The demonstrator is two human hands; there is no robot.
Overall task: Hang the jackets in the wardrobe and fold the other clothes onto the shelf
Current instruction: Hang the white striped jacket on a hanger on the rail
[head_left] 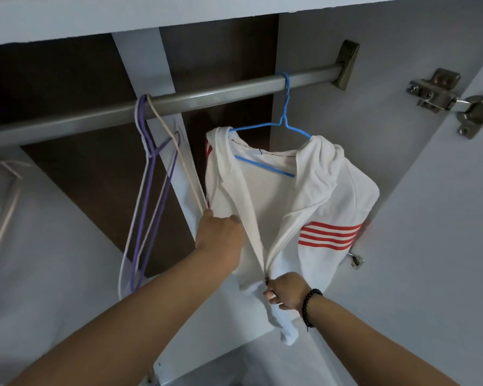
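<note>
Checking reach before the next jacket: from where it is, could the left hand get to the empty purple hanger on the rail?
Probably yes. The left hand holds the white jacket's front edge right beside the purple hanger, which hangs bare on the rail with nothing between them. It would have to let go of the jacket first.

I see the white jacket with red stripes, partly unzipped, hanging on a blue hanger from the rail.

A: How many hangers on the rail?
B: One blue hanger at upper centre, plus several bare ones at left; exact count unclear.
A: Jackets?
B: One white jacket. Two hands, one hinge at upper right
</note>
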